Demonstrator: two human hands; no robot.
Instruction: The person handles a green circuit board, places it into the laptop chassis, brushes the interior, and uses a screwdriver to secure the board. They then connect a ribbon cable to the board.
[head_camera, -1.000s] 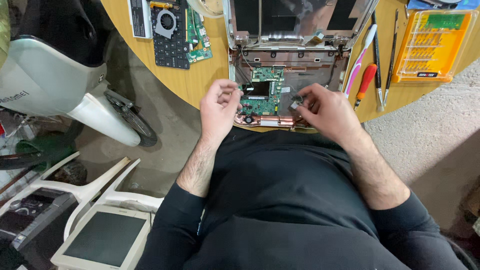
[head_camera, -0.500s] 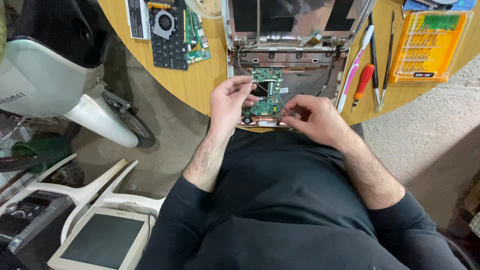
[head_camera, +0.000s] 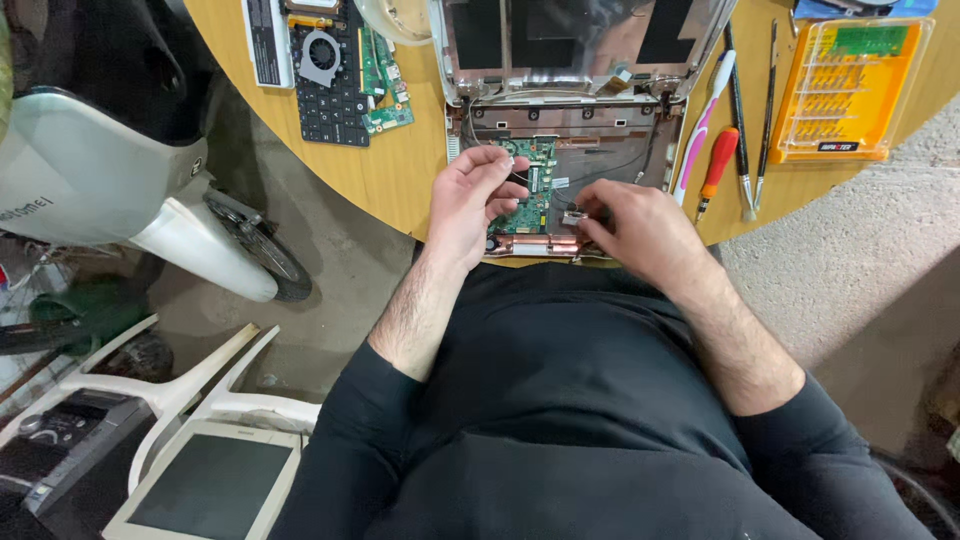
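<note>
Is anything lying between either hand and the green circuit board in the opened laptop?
Nothing visible does. The left hand already rests on the green circuit board at its left edge, and the right hand touches a small connector at its right side. Thin black wires run beside the board, not across either hand's path.

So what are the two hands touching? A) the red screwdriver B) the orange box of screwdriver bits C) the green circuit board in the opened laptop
C: the left hand and right hand both rest on the green circuit board inside the opened laptop.
</note>
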